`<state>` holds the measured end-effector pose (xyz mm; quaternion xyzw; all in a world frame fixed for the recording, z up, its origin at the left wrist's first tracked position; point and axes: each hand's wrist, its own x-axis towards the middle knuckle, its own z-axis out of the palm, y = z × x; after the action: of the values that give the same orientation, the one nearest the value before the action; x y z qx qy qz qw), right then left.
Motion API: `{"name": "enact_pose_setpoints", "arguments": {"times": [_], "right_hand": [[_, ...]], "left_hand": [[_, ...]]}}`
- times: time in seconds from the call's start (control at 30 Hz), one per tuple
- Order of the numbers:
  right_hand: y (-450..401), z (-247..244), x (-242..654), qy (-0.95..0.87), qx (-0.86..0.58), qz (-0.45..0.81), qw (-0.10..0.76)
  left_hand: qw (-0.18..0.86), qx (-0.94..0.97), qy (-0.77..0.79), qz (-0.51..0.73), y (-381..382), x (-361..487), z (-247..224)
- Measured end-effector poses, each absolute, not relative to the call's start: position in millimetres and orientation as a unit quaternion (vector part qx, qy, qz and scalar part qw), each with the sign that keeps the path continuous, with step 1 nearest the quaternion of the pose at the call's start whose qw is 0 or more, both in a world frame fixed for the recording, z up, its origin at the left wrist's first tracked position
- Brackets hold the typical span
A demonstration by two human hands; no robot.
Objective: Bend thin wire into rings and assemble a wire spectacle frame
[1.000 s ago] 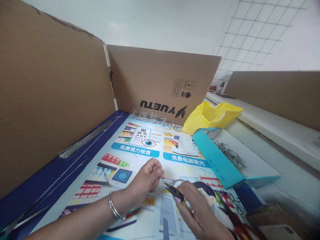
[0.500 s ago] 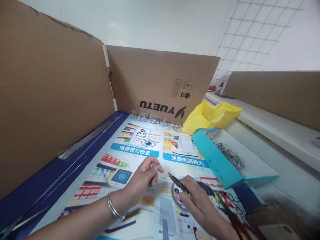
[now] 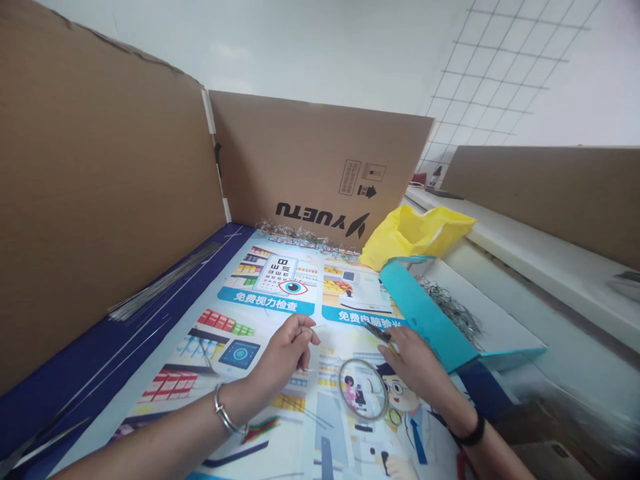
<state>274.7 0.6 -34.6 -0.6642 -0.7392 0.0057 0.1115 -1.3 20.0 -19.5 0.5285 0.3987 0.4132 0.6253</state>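
Observation:
My left hand (image 3: 290, 347), with a silver bangle (image 3: 227, 410) at its wrist, is over the middle of the printed poster (image 3: 280, 327). Its fingers are pinched together, and a thin wire end (image 3: 309, 370) shows beside them. To the right, my right hand (image 3: 420, 363) is wrapped around a pair of pliers (image 3: 381, 333), whose dark jaws point up and left. The pliers are apart from my left hand, near the teal box (image 3: 425, 320). Tangled bits of wire (image 3: 453, 310) lie in that box. Whether the plier jaws hold anything is too small to tell.
Cardboard panels (image 3: 320, 160) stand at the back and left. Straight wires (image 3: 160, 283) lie along the left edge, and small twisted wire pieces (image 3: 305, 235) line the back. A yellow bag (image 3: 417, 233) sits behind the box. A grey ring (image 3: 363, 417) shows on the poster.
My right hand and the pliers have moved up and right, away from my left hand towards the teal box. My left hand stays pinched in nearly the same place. The view has shifted slightly.

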Motion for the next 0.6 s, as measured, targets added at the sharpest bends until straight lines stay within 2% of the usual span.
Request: {"name": "enact_pose_setpoints", "arguments": {"times": [0.23, 0.37, 0.47, 0.53, 0.6], "right_hand": [[3, -38, 278, -0.736, -0.670, -0.062, 0.079], [-7, -25, 263, -0.746, -0.644, -0.084, 0.143], [-24, -7, 234, -0.773, -0.597, 0.042, 0.210], [-37, 4, 212, -0.782, -0.560, 0.155, 0.223], [-47, 10, 193, -0.774, -0.542, 0.212, 0.251]], "left_hand": [[0.663, 0.487, 0.384, 0.419, 17, 0, -23], [0.649, 0.473, 0.402, 0.440, 12, 1, -19], [0.634, 0.449, 0.413, 0.475, 7, 2, -16], [0.630, 0.438, 0.411, 0.493, 3, 3, -15], [0.629, 0.435, 0.407, 0.500, -2, 5, -14]]}}
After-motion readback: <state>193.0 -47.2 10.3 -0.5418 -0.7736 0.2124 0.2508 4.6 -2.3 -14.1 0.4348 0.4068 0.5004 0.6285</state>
